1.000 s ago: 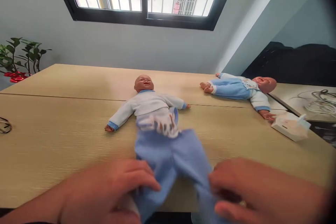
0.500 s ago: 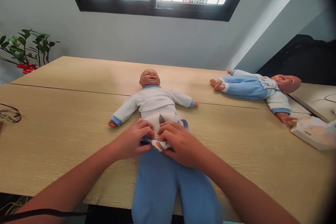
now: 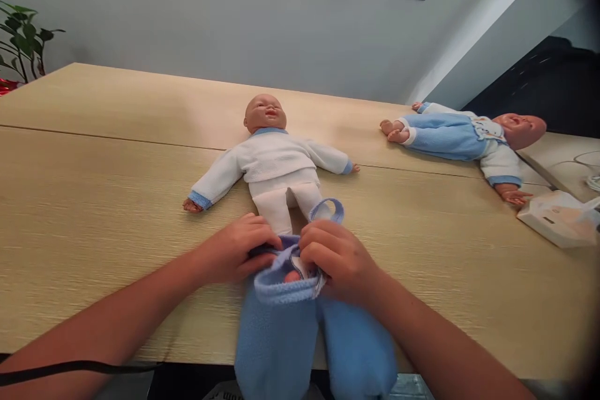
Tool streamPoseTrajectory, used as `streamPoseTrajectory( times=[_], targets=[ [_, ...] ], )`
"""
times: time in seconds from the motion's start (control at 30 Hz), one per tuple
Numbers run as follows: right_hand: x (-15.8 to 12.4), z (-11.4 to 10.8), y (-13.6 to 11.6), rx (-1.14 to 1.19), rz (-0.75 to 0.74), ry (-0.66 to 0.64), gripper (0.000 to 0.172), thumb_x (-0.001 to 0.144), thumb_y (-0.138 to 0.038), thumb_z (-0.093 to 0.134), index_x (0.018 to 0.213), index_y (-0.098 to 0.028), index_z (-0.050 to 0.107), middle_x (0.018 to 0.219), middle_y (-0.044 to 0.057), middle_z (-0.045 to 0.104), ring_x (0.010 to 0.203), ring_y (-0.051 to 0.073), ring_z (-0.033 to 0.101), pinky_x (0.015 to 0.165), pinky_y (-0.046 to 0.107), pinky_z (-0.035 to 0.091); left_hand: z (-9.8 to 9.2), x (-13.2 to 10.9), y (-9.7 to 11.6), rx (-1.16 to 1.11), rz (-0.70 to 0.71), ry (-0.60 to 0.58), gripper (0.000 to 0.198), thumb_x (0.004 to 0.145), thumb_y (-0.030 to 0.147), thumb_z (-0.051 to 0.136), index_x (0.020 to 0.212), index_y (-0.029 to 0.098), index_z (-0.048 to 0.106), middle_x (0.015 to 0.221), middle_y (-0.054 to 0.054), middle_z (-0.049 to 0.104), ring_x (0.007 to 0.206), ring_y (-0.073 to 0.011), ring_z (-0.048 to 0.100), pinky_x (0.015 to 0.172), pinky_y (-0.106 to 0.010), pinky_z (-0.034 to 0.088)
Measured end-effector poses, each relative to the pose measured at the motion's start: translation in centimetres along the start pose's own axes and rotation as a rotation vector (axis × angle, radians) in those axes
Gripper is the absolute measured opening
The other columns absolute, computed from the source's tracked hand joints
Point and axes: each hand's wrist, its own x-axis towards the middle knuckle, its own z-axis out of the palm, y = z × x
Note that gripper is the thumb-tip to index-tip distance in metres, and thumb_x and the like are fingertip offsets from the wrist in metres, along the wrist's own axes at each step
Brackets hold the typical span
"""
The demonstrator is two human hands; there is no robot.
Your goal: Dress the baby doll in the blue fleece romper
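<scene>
A baby doll point(image 3: 281, 159) in a white top with blue cuffs lies on its back, head toward the wall. Blue overalls point(image 3: 276, 331) cover its lower legs, the trouser legs reaching over the table's near edge. My left hand point(image 3: 239, 247) is closed on the left side of the waistband, fingers curled into the cloth. Opposite it, my right hand point(image 3: 340, 256) grips the bib side of the overalls, below a looped blue strap point(image 3: 330, 207). Between my hands the waist opening gapes, showing a bit of the doll's foot point(image 3: 292, 276) inside.
A second doll point(image 3: 450, 137), dressed in blue overalls, lies at the back right. Near its hand stands a white tissue box point(image 3: 557, 219). A potted plant point(image 3: 25, 40) is at the far left. A black cord point(image 3: 79, 365) crosses my left forearm.
The overalls' waist has come down off the doll's hips, baring its white thighs. Both hands have moved slightly toward me with the cloth, and the opening now gapes. The view has tilted downward.
</scene>
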Motion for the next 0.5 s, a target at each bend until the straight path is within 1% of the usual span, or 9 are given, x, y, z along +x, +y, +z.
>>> streamPoseTrajectory(
  times=[0.1,0.17,0.2,0.23,0.3,0.33,0.37,0.43,0.5],
  targets=[
    [-0.4,-0.4,0.4,-0.019,0.019,-0.118,0.017,0.102,-0.029,0.060,0.088,-0.020,0.058,0.096,0.007,0.069,0.081,0.017,0.061,0.070,0.030,0.046,0.0,-0.3,0.1,-0.100,-0.015,0.033,0.024,0.105,0.038,0.050,0.093,0.021,0.062,0.087,-0.005,0.066,0.088,-0.0207,0.060,0.080,-0.033,0.046],
    [-0.5,-0.6,0.8,-0.040,0.103,-0.130,0.013,0.101,-0.028,0.061,0.091,-0.020,0.059,0.097,0.006,0.070,0.076,0.015,0.061,0.064,0.028,0.042,0.0,-0.6,0.5,-0.153,0.020,0.009,0.032,0.105,0.049,0.050,0.097,0.020,0.063,0.087,-0.005,0.066,0.086,-0.0216,0.061,0.081,-0.034,0.047],
    [-0.6,-0.6,1.0,-0.042,0.162,-0.108,0.014,0.100,-0.028,0.062,0.089,-0.020,0.059,0.093,0.004,0.069,0.072,0.014,0.059,0.061,0.027,0.039,0.0,-0.7,0.8,-0.164,0.031,-0.016,0.040,0.101,0.059,0.053,0.099,0.020,0.063,0.086,-0.005,0.065,0.084,-0.0220,0.061,0.080,-0.034,0.048],
    [-0.6,-0.6,1.1,-0.038,0.223,-0.076,0.017,0.099,-0.028,0.063,0.085,-0.021,0.057,0.085,0.002,0.067,0.067,0.014,0.056,0.058,0.027,0.036,0.0,-0.8,1.2,-0.160,0.028,-0.048,0.050,0.094,0.069,0.059,0.101,0.020,0.063,0.085,-0.005,0.065,0.082,-0.0223,0.061,0.076,-0.034,0.048],
    [-0.4,-0.6,1.0,0.011,0.317,-0.006,0.027,0.098,-0.028,0.065,0.076,-0.022,0.050,0.070,-0.003,0.056,0.060,0.013,0.048,0.056,0.028,0.033,0.2,-0.9,1.7,-0.093,-0.017,-0.112,0.068,0.076,0.083,0.069,0.100,0.019,0.063,0.084,-0.004,0.064,0.077,-0.0217,0.059,0.069,-0.032,0.046],
    [-0.2,-0.7,0.8,0.065,0.341,0.015,0.031,0.098,-0.029,0.064,0.074,-0.022,0.047,0.066,-0.004,0.051,0.060,0.014,0.046,0.057,0.028,0.033,0.3,-0.9,1.9,-0.037,-0.034,-0.133,0.068,0.074,0.083,0.072,0.096,0.019,0.062,0.083,-0.004,0.064,0.074,-0.0209,0.058,0.066,-0.031,0.044],
    [-0.1,-0.7,0.6,0.139,0.348,0.024,0.032,0.099,-0.030,0.064,0.074,-0.022,0.046,0.067,-0.003,0.050,0.062,0.014,0.047,0.059,0.029,0.036,0.4,-0.9,2.0,0.021,-0.036,-0.139,0.063,0.077,0.079,0.072,0.092,0.020,0.062,0.081,-0.003,0.064,0.072,-0.0201,0.056,0.065,-0.031,0.043],
    [0.2,-1.0,0.0,0.300,0.346,0.031,0.029,0.098,-0.033,0.066,0.078,-0.022,0.049,0.082,0.001,0.058,0.076,0.018,0.055,0.070,0.031,0.044,0.5,-0.9,2.0,0.088,0.019,-0.098,0.048,0.091,0.066,0.066,0.083,0.020,0.059,0.075,-0.002,0.061,0.069,-0.0187,0.054,0.066,-0.031,0.042],
    [0.4,-1.4,-0.5,0.398,0.364,0.074,0.022,0.097,-0.035,0.068,0.085,-0.022,0.055,0.102,0.006,0.061,0.095,0.022,0.059,0.082,0.036,0.049,0.5,-0.9,1.8,0.058,0.120,-0.041,0.042,0.099,0.056,0.059,0.077,0.020,0.055,0.071,-0.002,0.058,0.068,-0.0180,0.053,0.070,-0.032,0.043]
  ],
)
